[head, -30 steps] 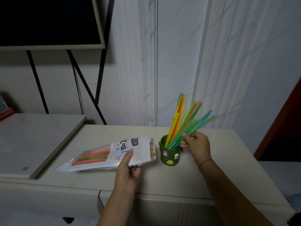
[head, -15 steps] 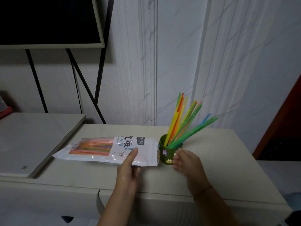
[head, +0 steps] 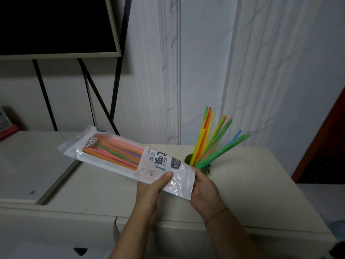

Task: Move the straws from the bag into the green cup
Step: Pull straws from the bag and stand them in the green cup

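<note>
A clear and white plastic straw bag (head: 119, 154) is lifted off the counter, its far end tilted up to the left. Orange, pink, green and purple straws (head: 115, 152) lie inside it. My left hand (head: 151, 191) grips the bag near its open end, thumb on top. My right hand (head: 205, 191) holds the bag's open end from the right and behind. The green cup (head: 206, 168) stands just behind my right hand, mostly hidden. Several coloured straws (head: 211, 141) fan out of the cup, leaning right.
The beige counter (head: 252, 184) runs to a front edge below my wrists. A flat grey slab (head: 22, 169) lies at the left. A dark screen on a black stand (head: 56, 25) hangs behind. A dark red door edge (head: 334, 128) is at the far right.
My right hand left the straws in the cup and came down to the bag's open end. My left hand raised the bag off the counter and tipped its far end upward.
</note>
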Demonstrator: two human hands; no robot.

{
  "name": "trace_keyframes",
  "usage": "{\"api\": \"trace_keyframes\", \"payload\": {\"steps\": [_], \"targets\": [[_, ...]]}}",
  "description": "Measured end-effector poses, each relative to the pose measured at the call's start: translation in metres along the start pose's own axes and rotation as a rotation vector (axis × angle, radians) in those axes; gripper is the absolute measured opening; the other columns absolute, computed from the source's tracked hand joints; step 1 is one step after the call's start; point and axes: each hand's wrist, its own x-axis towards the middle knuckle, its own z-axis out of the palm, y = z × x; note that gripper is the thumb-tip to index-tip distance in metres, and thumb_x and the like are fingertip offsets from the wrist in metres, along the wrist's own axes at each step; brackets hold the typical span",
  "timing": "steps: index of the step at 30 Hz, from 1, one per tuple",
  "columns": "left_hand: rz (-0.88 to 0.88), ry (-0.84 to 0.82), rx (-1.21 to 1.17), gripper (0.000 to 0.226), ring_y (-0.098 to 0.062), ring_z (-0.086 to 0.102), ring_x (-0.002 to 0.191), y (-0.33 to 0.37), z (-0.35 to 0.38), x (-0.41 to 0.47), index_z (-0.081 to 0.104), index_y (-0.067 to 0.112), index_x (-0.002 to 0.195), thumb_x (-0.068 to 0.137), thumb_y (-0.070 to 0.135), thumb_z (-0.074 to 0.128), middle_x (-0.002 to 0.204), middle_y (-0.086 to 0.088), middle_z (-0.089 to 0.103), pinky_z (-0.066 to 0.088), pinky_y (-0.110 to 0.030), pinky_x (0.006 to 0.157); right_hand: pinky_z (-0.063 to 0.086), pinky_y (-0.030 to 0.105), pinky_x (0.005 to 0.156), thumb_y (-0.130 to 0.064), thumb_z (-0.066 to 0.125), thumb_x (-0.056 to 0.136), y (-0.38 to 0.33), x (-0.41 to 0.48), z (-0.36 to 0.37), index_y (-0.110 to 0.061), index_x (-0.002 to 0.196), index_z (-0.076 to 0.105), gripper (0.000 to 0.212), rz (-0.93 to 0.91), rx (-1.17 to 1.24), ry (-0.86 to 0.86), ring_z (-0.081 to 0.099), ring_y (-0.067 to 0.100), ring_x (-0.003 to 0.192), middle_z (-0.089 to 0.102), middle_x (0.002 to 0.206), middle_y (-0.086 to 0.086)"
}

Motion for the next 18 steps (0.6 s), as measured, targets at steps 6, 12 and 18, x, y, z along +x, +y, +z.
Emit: {"api": "trace_keyframes", "payload": {"steps": [6, 12, 18], "targets": [[0.05, -0.051, 0.087, 0.057, -0.02, 0.071, 0.101, 0.003, 0.001, 0.001, 0.063, 0.023, 0.117, 0.065, 0.016, 0.085, 0.109, -0.003, 0.075, 0.058, -0.032, 0.084, 0.029, 0.052, 0.112, -0.025, 0.037, 0.097, -0.005, -0.005, 0.004, 0.002, 0.13, 0.051, 0.045, 0.025, 0.022, -0.06, 0.046, 0.041, 0.127, 0.052, 0.134, 0.026], [0.033, -0.02, 0.011, 0.057, -0.025, 0.069, 0.104, 0.003, -0.002, 0.004, 0.062, 0.018, 0.121, 0.067, 0.013, 0.081, 0.113, -0.008, 0.073, 0.054, -0.041, 0.091, 0.046, 0.048, 0.095, -0.014, 0.054, 0.091, -0.008, 0.0, 0.003, 0.002, 0.122, 0.057, 0.036, -0.1, -0.065, 0.147, 0.059, 0.035, 0.102, 0.063, 0.109, 0.021], [-0.005, 0.051, -0.132, 0.05, -0.023, 0.07, 0.104, -0.002, -0.005, 0.006, 0.065, 0.02, 0.115, 0.068, 0.01, 0.076, 0.111, -0.006, 0.074, 0.056, -0.037, 0.086, 0.049, 0.036, 0.087, -0.015, 0.053, 0.093, -0.01, -0.001, -0.007, -0.007, 0.112, 0.064, 0.024, -0.249, -0.449, 0.167, 0.063, 0.023, 0.097, 0.068, 0.106, 0.013]]}}
